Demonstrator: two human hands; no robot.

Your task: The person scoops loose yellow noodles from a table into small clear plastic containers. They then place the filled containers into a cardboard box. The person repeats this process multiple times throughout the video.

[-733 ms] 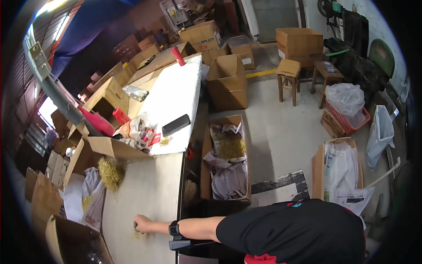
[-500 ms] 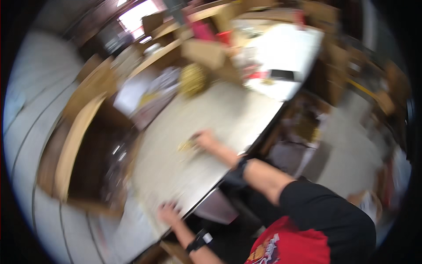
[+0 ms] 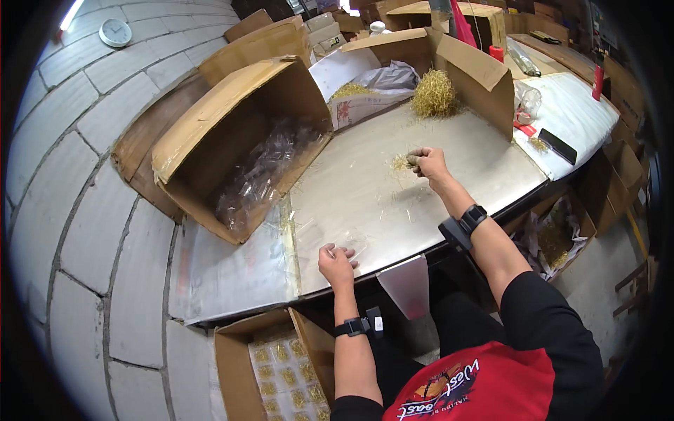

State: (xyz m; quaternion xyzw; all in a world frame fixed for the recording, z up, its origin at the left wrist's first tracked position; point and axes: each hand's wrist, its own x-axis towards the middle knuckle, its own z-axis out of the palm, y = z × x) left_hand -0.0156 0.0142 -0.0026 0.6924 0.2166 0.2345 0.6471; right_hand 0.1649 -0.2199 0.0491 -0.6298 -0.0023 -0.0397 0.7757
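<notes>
My left hand (image 3: 338, 266) is low over the near edge of the metal-topped table (image 3: 351, 189), fingers curled around what looks like a small clear plastic box (image 3: 357, 241), its outline faint. Farther right, my right hand (image 3: 430, 163) pinches thin gold-coloured pins at its fingertips. A small loose heap of pins (image 3: 399, 163) lies just left of those fingers, with a few strays scattered on the metal. At the back of the table stands a big tangled mound of the same pins (image 3: 434, 95).
A tilted cardboard box (image 3: 232, 133) holding clear plastic cases (image 3: 263, 172) stands on the left. Below the table edge, a carton (image 3: 228, 358) contains several filled clear boxes (image 3: 284, 375). A black phone (image 3: 558, 146) lies at right. Another carton (image 3: 481, 63) rises behind the mound.
The view has swung and is sharp now, bringing the carton of filled boxes into sight. My right hand stays beside the small heap of pins; my left remains near the table edge.
</notes>
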